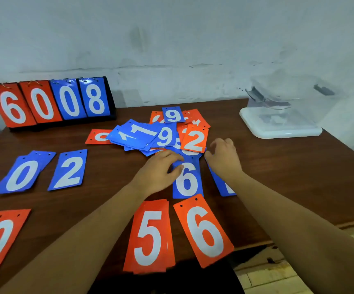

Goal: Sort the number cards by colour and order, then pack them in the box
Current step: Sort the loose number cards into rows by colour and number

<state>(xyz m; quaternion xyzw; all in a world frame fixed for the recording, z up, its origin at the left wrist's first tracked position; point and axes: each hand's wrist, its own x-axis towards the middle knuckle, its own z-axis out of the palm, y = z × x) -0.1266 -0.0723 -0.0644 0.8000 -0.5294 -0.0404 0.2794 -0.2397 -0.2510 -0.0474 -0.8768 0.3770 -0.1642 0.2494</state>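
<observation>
At the far left corner of the table a scoreboard stand is seen, and along the left half the sorted cards are laid out: a red 0 at the near edge, with a blue 0 and a blue 2 side by side behind it. A red 5 and a red 6 are placed at the middle of the near edge.

Just behind them lies the blue 6, its long axis running from the far edge towards the near one and its top end tucked under the unsorted pile. Its upper left corner appears to be pinched by the left hand, thumb on the face and fingers curled over the edge.

The right hand is held at the pile's right side with fingers curled downward; whether anything is gripped cannot be told.

The blue row lies to the left, so the card is judged to be drawn clear and carried that way by the left hand, the nearer one.

The clear box stands at the far right corner, well apart.
</observation>
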